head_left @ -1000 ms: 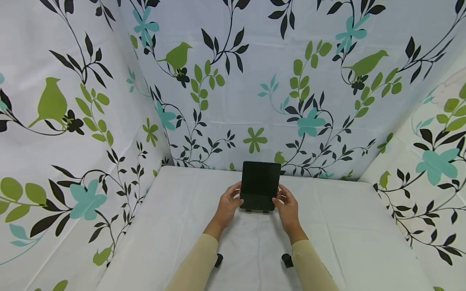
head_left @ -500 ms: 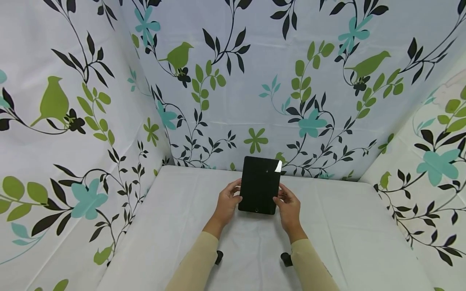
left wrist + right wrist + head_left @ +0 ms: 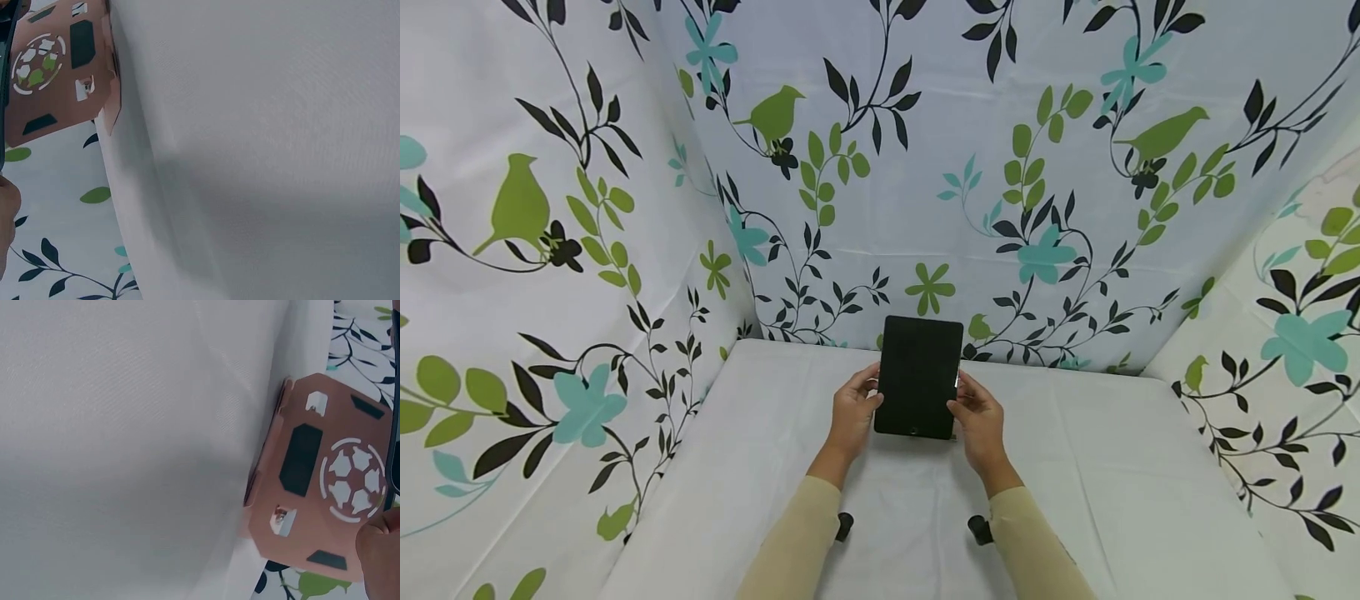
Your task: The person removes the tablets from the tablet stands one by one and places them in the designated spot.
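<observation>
Fingers (image 3: 867, 377) of left hand (image 3: 851, 417) and right hand (image 3: 982, 423) pinch the tablet (image 3: 918, 377) by its long edges, neither closer; long axis runs up-and-away between them, pink stand (image 3: 312, 509) just behind, can't tell if touching.

Black tablet (image 3: 917, 377) before a copper-pink stand (image 3: 312, 509)

You hold the tablet in portrait, leaning back, its screen dark and home button at the bottom. Behind it, your stand's plate rises from a folded base on the desk (image 3: 917, 533), with football cutout and dark pads; whether they touch is hidden.
</observation>
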Demonstrator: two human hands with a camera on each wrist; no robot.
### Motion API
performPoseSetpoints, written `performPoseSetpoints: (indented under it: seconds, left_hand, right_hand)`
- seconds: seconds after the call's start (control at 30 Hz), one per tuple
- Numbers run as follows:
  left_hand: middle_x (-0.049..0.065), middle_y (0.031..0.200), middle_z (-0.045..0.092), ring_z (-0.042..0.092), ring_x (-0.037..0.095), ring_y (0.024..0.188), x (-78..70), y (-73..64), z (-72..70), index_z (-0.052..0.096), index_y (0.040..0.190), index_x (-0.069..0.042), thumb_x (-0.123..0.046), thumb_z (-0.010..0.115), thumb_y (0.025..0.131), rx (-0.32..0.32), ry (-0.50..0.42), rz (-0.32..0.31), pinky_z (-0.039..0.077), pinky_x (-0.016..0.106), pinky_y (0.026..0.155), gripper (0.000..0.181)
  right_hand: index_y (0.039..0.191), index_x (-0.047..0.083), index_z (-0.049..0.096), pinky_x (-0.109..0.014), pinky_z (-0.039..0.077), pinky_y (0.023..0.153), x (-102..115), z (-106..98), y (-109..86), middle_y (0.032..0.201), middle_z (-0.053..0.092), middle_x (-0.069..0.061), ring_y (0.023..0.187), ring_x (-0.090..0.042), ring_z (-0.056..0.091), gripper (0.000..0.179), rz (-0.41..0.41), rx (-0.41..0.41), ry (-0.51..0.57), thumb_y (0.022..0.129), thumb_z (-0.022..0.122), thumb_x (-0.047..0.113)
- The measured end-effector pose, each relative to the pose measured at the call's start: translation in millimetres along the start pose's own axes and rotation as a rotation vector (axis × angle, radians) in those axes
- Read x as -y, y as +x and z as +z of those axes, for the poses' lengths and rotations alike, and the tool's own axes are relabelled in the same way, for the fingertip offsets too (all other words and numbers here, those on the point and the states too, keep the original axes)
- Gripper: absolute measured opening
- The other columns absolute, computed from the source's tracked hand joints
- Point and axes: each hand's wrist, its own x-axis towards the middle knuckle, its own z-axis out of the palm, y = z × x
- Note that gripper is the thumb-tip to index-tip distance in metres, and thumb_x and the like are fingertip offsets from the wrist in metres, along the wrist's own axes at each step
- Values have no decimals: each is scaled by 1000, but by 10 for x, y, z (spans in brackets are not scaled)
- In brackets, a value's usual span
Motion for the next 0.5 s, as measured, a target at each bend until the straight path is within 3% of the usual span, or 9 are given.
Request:
performPoseSetpoints:
  seconds: [0.3,0.5]
  left_hand:
    - [4,129,57,51,18,111,-114,-7,-90,60,141,-4,19,51,93,-102,-70,-46,50,24,90,54]
    - [5,130,54,49,17,111,-191,-44,-173,58,143,-3,18,51,93,-176,-80,-63,49,22,90,54]
  right_hand:
    - [143,14,60,-12,53,85,48,201,-26,121,54,-13,107,-18,56,59,23,23,-57,90,67,-11]
    - [145,13,59,-12,53,84,58,374,-37,118,54,-9,106,-17,54,59,43,31,-58,91,66,-10]
